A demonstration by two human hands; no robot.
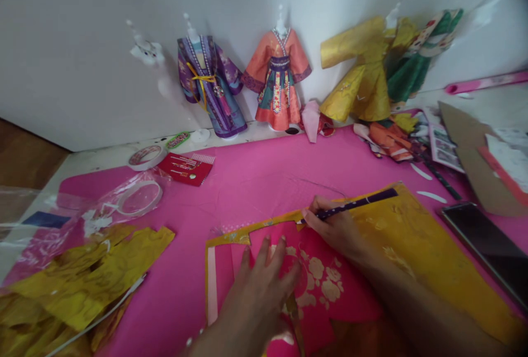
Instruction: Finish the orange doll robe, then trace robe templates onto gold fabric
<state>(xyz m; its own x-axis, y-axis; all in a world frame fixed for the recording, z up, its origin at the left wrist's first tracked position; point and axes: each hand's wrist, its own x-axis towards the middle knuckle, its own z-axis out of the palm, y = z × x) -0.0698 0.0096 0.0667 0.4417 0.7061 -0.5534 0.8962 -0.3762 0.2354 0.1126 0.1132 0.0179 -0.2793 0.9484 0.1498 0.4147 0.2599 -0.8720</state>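
My left hand (264, 280) lies with fingers spread on a pink floral piece (322, 280) that rests on a yellow patterned sheet (416, 241). The fingers of my right hand (330, 225) are closed round a dark, slim pen (303, 220), whose tip meets the upper edge of the pink piece. Behind that hand, a dark purple strip (371, 198) extends along the sheet's top edge. A narrow pale pink strip (212, 285) is at the pink piece's left side. My left hand partly covers a thin, brownish object below it.
Small dressed figures (278, 82) stand along the wall. At left are tape rolls (146, 156), a red card (187, 169), clear plastic and yellow scraps (91, 274). A phone (490, 247), brown card (474, 164) and fabric scraps (391, 139) lie at right on the pink mat (256, 170).
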